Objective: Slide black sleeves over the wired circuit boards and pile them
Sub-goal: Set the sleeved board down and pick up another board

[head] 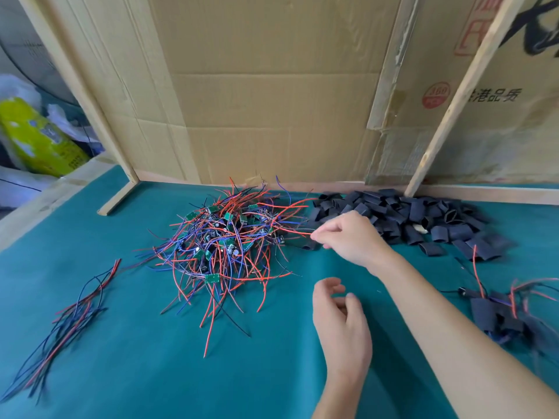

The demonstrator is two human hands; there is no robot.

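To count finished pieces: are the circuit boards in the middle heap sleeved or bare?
Bare: green circuit boards show uncovered among red, blue wires.

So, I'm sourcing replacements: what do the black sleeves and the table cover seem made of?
Black sleeves: likely matte plastic or rubber tubing like heat-shrink, dull, flattened, holding creases. Table cover: apparently teal felt or similar cloth, without shine and with soft folds.

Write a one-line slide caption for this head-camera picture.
Right hand pinches a red wire from the tangled circuit boards, beside loose black sleeves; left hand waits empty.
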